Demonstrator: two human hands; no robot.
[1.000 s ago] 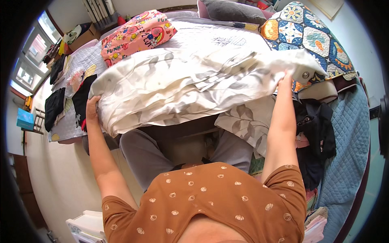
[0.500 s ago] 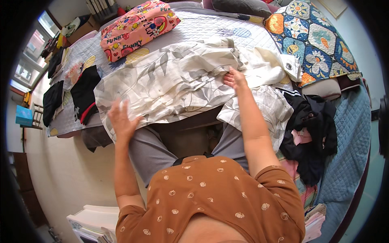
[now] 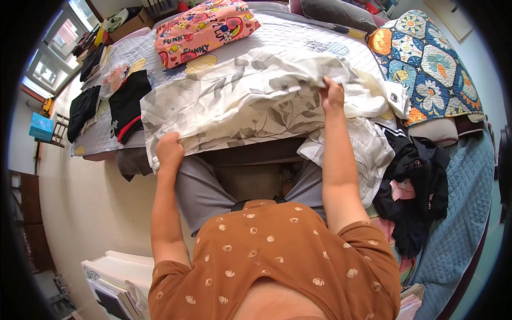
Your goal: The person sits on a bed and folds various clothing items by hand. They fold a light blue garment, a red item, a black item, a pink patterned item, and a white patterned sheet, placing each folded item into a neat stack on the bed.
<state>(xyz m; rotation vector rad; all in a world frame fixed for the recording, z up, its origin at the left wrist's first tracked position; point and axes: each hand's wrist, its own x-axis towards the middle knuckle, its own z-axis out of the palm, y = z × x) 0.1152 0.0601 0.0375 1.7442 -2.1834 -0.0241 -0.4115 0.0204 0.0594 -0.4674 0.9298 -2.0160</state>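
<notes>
A white curtain (image 3: 224, 106) with a grey leaf print lies across the bed in front of me, long side left to right. A metal eyelet (image 3: 394, 97) shows at its right end. My left hand (image 3: 169, 151) is closed on the near left edge of the cloth. Farther right, my right hand (image 3: 333, 95) grips a fold near the upper middle, its fingers partly hidden. Between my hands the cloth runs in loose creases. More of the same fabric hangs in a crumpled heap over the bed's edge, right of my knee.
Behind the curtain lies a pink printed bundle (image 3: 205, 33) on the quilted bedspread (image 3: 288, 32). Dark folded clothes (image 3: 128, 98) sit at the left. To the right are a patterned quilted cushion (image 3: 426, 69) and a pile of black clothes (image 3: 416, 181). A white shelf unit (image 3: 120, 266) stands at lower left.
Both hands have gone from loose, spread fingers to a grip on the curtain. My right hand has moved slightly up and right, lifting a fold. The head view has shifted a little.
</notes>
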